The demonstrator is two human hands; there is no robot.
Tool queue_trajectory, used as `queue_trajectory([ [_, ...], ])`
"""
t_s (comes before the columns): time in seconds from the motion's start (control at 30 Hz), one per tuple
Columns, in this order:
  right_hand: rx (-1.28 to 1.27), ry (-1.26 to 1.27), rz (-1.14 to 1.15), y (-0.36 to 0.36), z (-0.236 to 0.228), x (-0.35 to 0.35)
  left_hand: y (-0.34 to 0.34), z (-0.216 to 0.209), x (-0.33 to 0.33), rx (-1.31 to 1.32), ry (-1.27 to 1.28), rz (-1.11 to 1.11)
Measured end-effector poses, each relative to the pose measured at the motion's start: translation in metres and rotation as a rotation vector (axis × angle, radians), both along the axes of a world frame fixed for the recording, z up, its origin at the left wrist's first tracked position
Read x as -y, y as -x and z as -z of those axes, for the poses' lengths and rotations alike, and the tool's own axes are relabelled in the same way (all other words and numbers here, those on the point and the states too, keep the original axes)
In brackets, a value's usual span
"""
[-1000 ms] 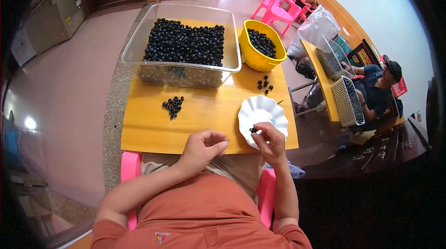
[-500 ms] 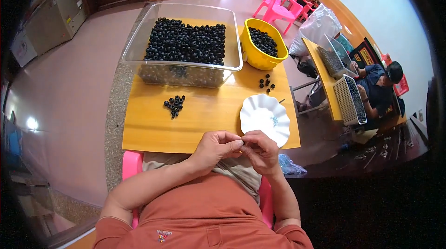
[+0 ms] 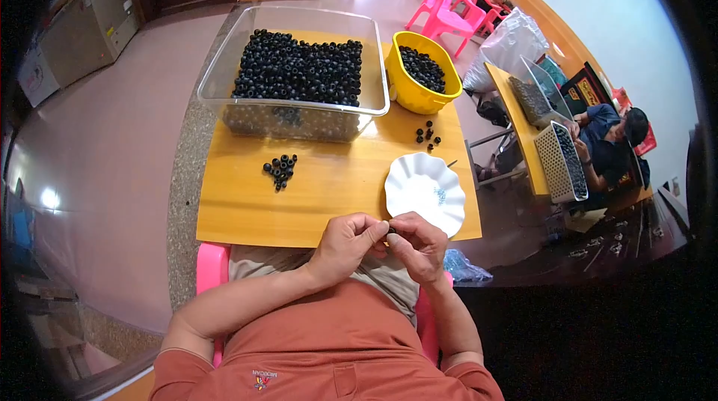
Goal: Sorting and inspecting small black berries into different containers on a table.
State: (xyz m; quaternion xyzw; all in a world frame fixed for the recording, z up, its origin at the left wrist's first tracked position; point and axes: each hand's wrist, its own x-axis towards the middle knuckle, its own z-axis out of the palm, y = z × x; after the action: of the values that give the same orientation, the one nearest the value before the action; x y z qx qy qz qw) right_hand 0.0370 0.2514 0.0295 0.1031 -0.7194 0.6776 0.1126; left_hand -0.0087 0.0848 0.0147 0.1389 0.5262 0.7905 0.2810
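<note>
Between my fingertips, at the table's near edge, is a small round black piece [image 3: 391,230], mostly covered by the fingers. My left hand [image 3: 347,246] pinches it from one side and my right hand [image 3: 419,248] from the other, both closed. Just beyond my right hand lies a white scalloped plate [image 3: 411,184] with tiny pale bluish bits in it. A loose cluster of black bead-like pieces with holes [image 3: 280,170] sits on the table to the left. A few more such pieces [image 3: 428,133] lie beyond the plate.
At the table's back stand a clear plastic bin [image 3: 224,113] heaped with black pieces and a yellow basin [image 3: 415,100] also holding them. The wooden table [image 3: 314,203] ends close to my lap. To the right, another person [image 3: 609,143] works beside a white perforated basket [image 3: 555,165].
The black piece shows more between my fingertips now, and my right fingers have shifted slightly around it. The containers and loose pieces stay where they were.
</note>
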Motion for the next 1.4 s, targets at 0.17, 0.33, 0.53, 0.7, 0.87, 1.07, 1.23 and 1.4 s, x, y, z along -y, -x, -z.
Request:
queue_trajectory([
  [0.17, -0.050, -0.025, 0.017, 0.005, 0.005, 0.005, -0.001, -0.001, -0.004, -0.022, -0.034, -0.087],
  [0.33, -0.130, -0.042, 0.011, 0.008, 0.013, 0.005, -0.001, -0.002, -0.007, -0.002, -0.085, -0.166],
  [0.53, -0.085, -0.103, 0.103, 0.004, 0.013, 0.005, -0.001, 0.000, 0.000, -0.099, -0.012, -0.113],
  [0.7, -0.122, -0.333, 0.128, -0.001, 0.003, 0.004, -0.002, 0.003, 0.004, -0.049, -0.022, -0.052],
  [0.87, -0.168, -0.345, 0.140, -0.004, 0.004, 0.006, -0.003, -0.005, 0.009, -0.107, 0.025, -0.035],
  [1.07, -0.084, -0.230, 0.175, -0.007, 0.015, 0.014, -0.004, -0.001, 0.015, -0.246, 0.123, -0.072],
  [1.23, 0.025, -0.003, 0.118, -0.004, 0.023, 0.010, -0.006, -0.003, 0.017, -0.342, 0.163, -0.082],
  [1.4, 0.067, -0.045, 0.061, -0.007, 0.016, 0.012, -0.008, -0.005, 0.025, -0.319, 0.218, 0.006],
])
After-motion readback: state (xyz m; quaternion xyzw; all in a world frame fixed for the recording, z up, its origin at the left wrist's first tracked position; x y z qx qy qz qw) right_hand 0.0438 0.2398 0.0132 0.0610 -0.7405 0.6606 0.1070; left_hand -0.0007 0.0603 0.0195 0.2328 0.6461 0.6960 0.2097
